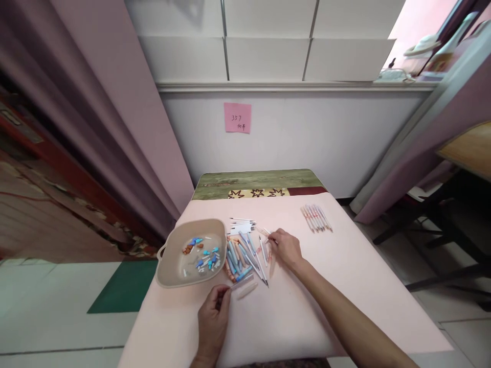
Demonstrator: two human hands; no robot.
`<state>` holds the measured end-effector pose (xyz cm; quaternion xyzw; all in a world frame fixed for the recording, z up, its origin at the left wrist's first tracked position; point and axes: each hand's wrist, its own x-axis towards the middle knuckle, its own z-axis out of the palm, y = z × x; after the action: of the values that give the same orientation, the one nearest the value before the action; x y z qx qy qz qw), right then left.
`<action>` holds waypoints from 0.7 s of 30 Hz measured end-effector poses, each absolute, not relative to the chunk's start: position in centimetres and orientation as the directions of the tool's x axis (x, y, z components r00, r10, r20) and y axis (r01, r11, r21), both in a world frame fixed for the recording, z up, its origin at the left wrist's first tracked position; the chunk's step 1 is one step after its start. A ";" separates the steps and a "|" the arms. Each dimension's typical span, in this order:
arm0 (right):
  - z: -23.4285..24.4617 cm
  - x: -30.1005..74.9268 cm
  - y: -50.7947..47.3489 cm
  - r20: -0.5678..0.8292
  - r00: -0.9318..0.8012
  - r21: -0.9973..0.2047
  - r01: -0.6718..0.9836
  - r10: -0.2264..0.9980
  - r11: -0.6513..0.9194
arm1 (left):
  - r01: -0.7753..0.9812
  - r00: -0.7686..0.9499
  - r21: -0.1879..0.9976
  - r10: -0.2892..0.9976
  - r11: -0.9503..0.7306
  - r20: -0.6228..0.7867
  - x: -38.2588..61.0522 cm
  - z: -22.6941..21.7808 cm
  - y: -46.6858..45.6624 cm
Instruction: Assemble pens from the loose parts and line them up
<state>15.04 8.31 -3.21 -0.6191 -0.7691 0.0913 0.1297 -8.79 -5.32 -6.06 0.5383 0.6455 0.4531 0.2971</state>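
Observation:
My left hand (215,316) is closed at the table's near side, thumb and index finger pinching the end of a clear plastic tube (243,282). Beside that lies another translucent tube (247,291). My right hand (286,249) reaches over the right edge of a loose pile of pen parts (241,255), blue, orange and white. Its fingertips are pinched together beside some thin pieces; what they hold is too small to make out. Behind the pile lie several thin white refills with dark tips (241,226). A beige basin (168,260) with small blue, orange and clear parts stands to the left.
A row of assembled-looking pens (316,219) lies at the right rear of the pink-covered table (368,291). A pink note (237,118) is stuck on the wall behind. Purple curtains hang on both sides, and dark furniture (452,225) stands at the right.

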 end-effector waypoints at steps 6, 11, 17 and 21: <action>-2.5 14.5 11.3 0.013 -0.464 -0.173 0.871 0.886 0.459 | 0.397 -0.264 0.917 0.961 0.028 0.085 -8.9 -5.6 -5.5; -2.4 14.8 11.8 -0.007 -0.557 -0.102 0.827 0.831 0.553 | 0.404 -0.249 0.915 0.965 0.021 0.088 -8.8 -5.5 -5.4; -2.2 15.6 11.4 -0.013 -0.617 -0.063 0.786 0.787 0.615 | 0.437 -0.228 0.899 0.969 0.016 0.094 -8.7 -5.7 -5.5; -1.4 16.7 10.3 0.010 -0.613 -0.054 0.788 0.790 0.613 | 0.460 -0.206 0.888 0.972 -0.006 0.113 -8.4 -5.3 -5.7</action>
<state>16.67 10.32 -1.35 -0.4395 -0.8978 0.0220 0.0163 -8.43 -5.66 -5.30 0.5582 0.6416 0.4373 0.2926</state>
